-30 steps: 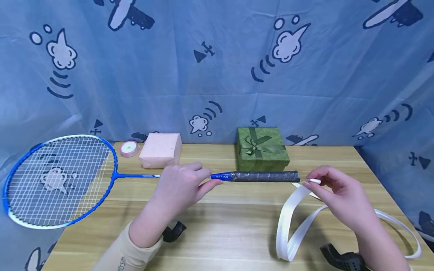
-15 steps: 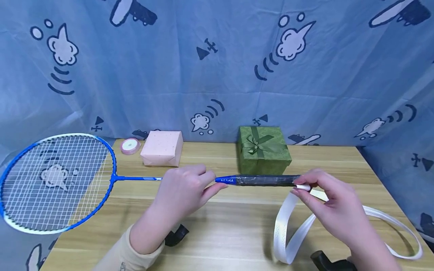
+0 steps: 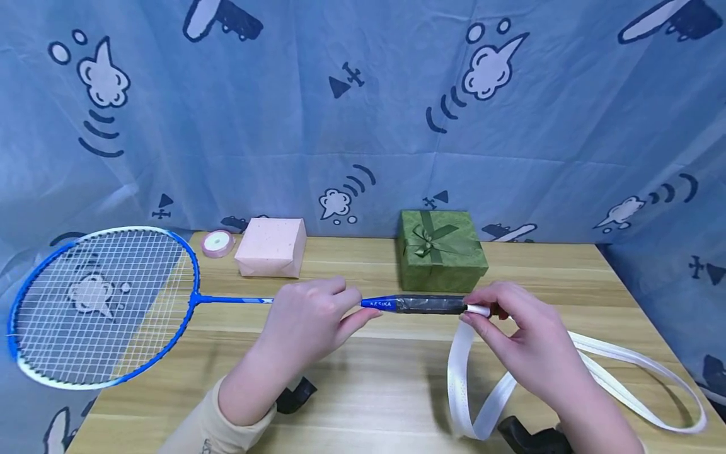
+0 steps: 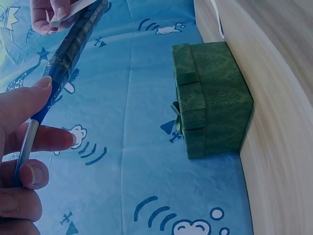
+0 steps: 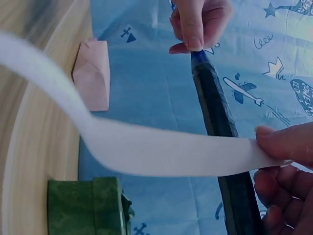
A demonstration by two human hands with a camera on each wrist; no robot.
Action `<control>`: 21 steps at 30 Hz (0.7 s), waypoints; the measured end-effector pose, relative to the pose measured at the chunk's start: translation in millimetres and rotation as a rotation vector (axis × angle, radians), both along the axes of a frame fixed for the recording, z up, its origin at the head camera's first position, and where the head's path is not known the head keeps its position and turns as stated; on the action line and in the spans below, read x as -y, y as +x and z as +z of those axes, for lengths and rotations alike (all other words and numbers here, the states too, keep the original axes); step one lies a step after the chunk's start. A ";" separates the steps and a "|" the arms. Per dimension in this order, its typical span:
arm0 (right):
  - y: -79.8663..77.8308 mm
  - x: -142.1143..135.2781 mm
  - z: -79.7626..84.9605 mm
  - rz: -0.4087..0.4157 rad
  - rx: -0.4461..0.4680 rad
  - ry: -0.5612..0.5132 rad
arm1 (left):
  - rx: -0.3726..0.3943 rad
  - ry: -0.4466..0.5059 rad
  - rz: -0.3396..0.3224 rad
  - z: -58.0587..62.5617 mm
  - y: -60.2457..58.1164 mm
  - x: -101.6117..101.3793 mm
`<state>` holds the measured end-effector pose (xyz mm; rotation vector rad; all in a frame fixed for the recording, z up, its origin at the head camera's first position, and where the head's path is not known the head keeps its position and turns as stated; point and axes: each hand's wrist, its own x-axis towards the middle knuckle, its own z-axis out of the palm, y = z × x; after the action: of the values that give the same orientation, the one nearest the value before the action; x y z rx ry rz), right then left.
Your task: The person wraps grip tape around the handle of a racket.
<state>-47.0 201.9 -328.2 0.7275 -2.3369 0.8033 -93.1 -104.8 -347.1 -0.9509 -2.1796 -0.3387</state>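
A blue and white badminton racket [image 3: 193, 299] is held level above the table, its strung head at the left. My left hand [image 3: 309, 325] pinches the shaft just below the blue cone, thumb and forefinger on it in the left wrist view. The racket's dark, bare-looking handle [image 3: 429, 304] points right. Over its butt end, my right hand [image 3: 524, 331] pinches the end of a white grip tape [image 5: 161, 151] between thumb and fingers. In the right wrist view the tape crosses the handle. The rest of the tape loops down to the table and off to the right.
At the back of the wooden table [image 3: 368, 384] stand a roll of pink ribbon [image 3: 218, 244], a pink box [image 3: 270, 248] and a green gift box [image 3: 442, 250] with a bow. A blue patterned curtain [image 3: 255, 113] hangs behind them.
My right hand has moved left with the tape's end, from just past the butt to over the handle. The tape loop has shifted left along with it. My left hand has kept its hold.
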 end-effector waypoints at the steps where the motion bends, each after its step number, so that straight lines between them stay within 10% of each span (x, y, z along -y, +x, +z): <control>1: 0.0 1.1 1.0 -0.006 0.000 0.002 | 0.004 0.001 -0.001 -0.2 0.0 -0.1; 21: -4.2 19.3 4.8 0.017 -0.024 -0.058 | 0.028 0.002 -0.009 3.6 0.0 -1.5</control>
<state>-51.1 182.5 -323.5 0.7292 -2.2796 0.8618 -93.0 -103.2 -343.5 -0.9600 -2.2006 -0.3609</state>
